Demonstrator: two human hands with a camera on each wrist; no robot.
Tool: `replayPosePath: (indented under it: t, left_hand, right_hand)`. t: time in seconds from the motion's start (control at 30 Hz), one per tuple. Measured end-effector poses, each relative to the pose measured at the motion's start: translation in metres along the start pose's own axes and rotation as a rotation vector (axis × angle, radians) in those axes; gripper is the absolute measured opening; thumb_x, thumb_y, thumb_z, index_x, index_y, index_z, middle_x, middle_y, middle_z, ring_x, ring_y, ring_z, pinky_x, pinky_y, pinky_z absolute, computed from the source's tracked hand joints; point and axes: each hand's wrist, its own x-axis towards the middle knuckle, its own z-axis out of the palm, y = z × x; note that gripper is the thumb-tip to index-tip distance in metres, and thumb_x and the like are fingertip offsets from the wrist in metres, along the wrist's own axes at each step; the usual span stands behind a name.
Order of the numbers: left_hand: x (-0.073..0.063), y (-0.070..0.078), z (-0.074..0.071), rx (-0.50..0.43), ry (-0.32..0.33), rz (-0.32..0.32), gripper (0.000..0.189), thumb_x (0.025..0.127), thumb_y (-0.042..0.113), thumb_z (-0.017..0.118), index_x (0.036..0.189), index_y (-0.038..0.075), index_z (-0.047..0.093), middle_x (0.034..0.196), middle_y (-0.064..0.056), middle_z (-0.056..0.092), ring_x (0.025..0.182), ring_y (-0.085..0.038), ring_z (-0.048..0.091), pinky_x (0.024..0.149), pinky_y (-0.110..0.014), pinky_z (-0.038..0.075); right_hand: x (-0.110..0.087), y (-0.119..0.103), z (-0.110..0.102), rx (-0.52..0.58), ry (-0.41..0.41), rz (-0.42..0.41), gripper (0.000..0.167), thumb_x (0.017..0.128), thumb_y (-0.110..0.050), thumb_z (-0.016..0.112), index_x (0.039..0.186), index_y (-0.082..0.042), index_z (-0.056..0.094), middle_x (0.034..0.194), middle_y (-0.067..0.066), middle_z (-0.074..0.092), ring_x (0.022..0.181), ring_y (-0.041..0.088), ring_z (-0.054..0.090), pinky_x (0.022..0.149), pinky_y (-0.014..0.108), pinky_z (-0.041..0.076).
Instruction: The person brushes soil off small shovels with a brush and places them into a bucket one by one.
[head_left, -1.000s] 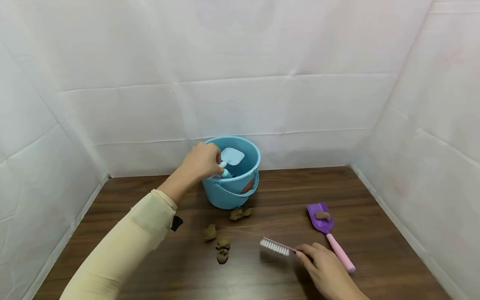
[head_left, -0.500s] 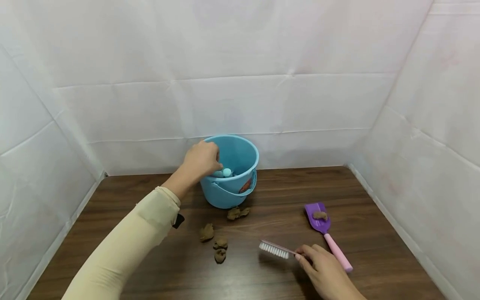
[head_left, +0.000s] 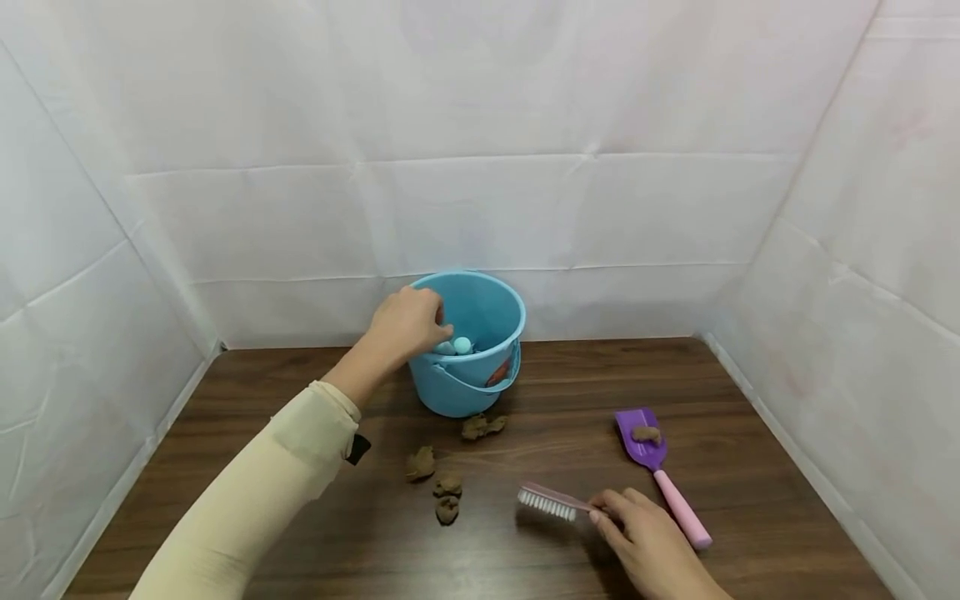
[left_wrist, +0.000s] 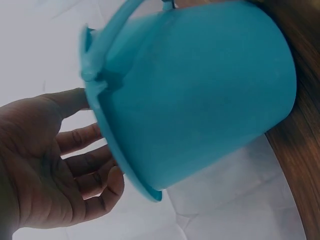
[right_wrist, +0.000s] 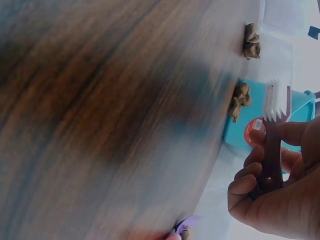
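At the left rim of a blue bucket (head_left: 465,383), my left hand (head_left: 405,323) reaches over with its fingertips dipping inside. In the left wrist view its fingers (left_wrist: 82,137) bend behind the rim, tips hidden, so I cannot tell whether they hold anything. Close below the thumb, inside the bucket, show a pale blue piece (head_left: 444,347) and a round pale blue end (head_left: 462,345). My right hand (head_left: 645,537) pinches the handle of a small brush (head_left: 551,502), its white bristles facing down over the table. Just right of this hand lies a purple scoop (head_left: 643,452) with a pink handle.
A brown lump (head_left: 647,434) sits on the purple scoop. Several more brown lumps (head_left: 421,463) lie on the wooden table (head_left: 337,533) between bucket and brush, one pair (head_left: 483,427) right before the bucket. White cloth (head_left: 480,100) walls the table's back and sides.
A pale blue shovel's blade, standing up in the bucket beside my left hand a second ago, has dropped out of sight inside. Both hands stay nearly in place; the brush tilts slightly.
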Motion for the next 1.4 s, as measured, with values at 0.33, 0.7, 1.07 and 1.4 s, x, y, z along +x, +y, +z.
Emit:
replayPosePath:
  t: [0.33, 0.7, 1.07, 1.4]
  left_hand:
    - [-0.053, 0.006, -0.005, -0.053, 0.101, 0.031, 0.020, 0.094, 0.032, 0.070, 0.096, 0.012, 0.074, 0.083, 0.000, 0.070, 0.063, -0.015, 0.060, 0.057, -0.031, 0.048]
    - [-0.104, 0.009, 0.039, -0.078, 0.065, 0.075, 0.018, 0.089, 0.035, 0.075, 0.081, 0.020, 0.070, 0.066, 0.012, 0.061, 0.052, -0.006, 0.052, 0.049, -0.027, 0.044]
    - [-0.147, -0.002, 0.113, -0.245, -0.160, -0.001, 0.009, 0.089, 0.030, 0.074, 0.083, 0.025, 0.071, 0.065, 0.014, 0.058, 0.052, -0.005, 0.052, 0.050, -0.028, 0.043]
    - [-0.148, -0.001, 0.119, -0.209, -0.152, 0.023, 0.011, 0.089, 0.031, 0.075, 0.083, 0.023, 0.071, 0.065, 0.014, 0.058, 0.051, -0.003, 0.050, 0.049, -0.027, 0.043]
  right_hand:
    - [0.012, 0.012, -0.005, 0.000, 0.045, -0.020, 0.005, 0.098, -0.021, 0.068, 0.101, -0.023, 0.070, 0.089, -0.013, 0.060, 0.080, 0.002, 0.052, 0.071, 0.027, 0.048]
    - [0.032, 0.019, -0.025, -0.017, 0.089, -0.025, 0.013, 0.101, -0.022, 0.063, 0.109, -0.013, 0.069, 0.087, -0.005, 0.056, 0.072, 0.008, 0.047, 0.063, 0.026, 0.043]
    - [0.033, 0.024, -0.026, -0.016, 0.087, -0.001, 0.020, 0.103, -0.022, 0.060, 0.116, -0.007, 0.066, 0.089, -0.002, 0.056, 0.073, 0.011, 0.047, 0.062, 0.026, 0.042]
    - [0.037, 0.022, -0.029, -0.029, 0.108, -0.039, 0.020, 0.104, -0.022, 0.058, 0.115, -0.007, 0.064, 0.093, 0.000, 0.060, 0.078, 0.012, 0.053, 0.067, 0.031, 0.047]
